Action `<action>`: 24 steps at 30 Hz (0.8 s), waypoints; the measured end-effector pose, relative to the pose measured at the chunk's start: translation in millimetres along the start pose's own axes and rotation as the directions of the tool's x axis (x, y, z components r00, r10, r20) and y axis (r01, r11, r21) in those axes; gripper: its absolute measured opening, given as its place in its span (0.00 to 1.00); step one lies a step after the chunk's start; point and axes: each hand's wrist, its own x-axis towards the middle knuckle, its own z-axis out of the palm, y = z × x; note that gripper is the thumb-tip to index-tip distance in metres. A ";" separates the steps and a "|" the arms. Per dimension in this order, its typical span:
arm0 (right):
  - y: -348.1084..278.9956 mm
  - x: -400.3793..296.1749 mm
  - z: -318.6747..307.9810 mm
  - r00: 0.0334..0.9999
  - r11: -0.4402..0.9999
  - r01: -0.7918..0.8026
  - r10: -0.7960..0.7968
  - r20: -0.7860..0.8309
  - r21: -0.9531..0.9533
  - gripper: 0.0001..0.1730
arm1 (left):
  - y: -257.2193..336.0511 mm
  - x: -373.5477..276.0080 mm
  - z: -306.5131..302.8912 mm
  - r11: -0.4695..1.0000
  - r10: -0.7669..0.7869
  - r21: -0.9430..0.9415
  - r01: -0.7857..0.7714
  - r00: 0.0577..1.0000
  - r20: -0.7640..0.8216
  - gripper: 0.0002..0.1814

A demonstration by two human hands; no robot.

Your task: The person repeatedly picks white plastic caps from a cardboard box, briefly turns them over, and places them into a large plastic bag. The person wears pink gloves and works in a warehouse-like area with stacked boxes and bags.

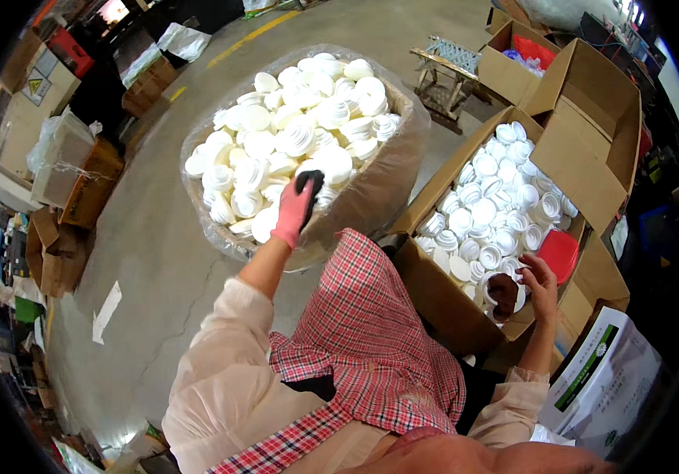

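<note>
My left hand (pixel 299 204), in a pink glove with black on the finger side, reaches to the near edge of a heap of white ribbed plastic caps (pixel 298 133). Its fingertips hide whatever they touch. The heap fills a large container lined with clear plastic film (pixel 393 172). My bare right hand (pixel 540 287) is above the near right corner of an open cardboard box (pixel 443 290), its fingers bent and apart. Smaller white plastic caps (pixel 485 210) fill that box. Beside the right fingers lies a dark brown object (pixel 502 293) against a white round piece; its kind is unclear.
A red plastic scoop or tub (pixel 559 256) rests at the box's right side. Raised flaps (pixel 579 160) stand behind it. A small stool with a woven seat (pixel 447 56) is beyond the container. A printed white sack (pixel 603 373) stands at right; cardboard boxes (pixel 58 252) are at left.
</note>
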 end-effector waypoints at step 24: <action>205.2 94.0 106.6 0.861 0.440 0.098 0.413 0.298 -0.893 0.26 | 30.3 -31.2 300.0 0.945 0.040 0.248 -0.214 0.827 0.561 0.22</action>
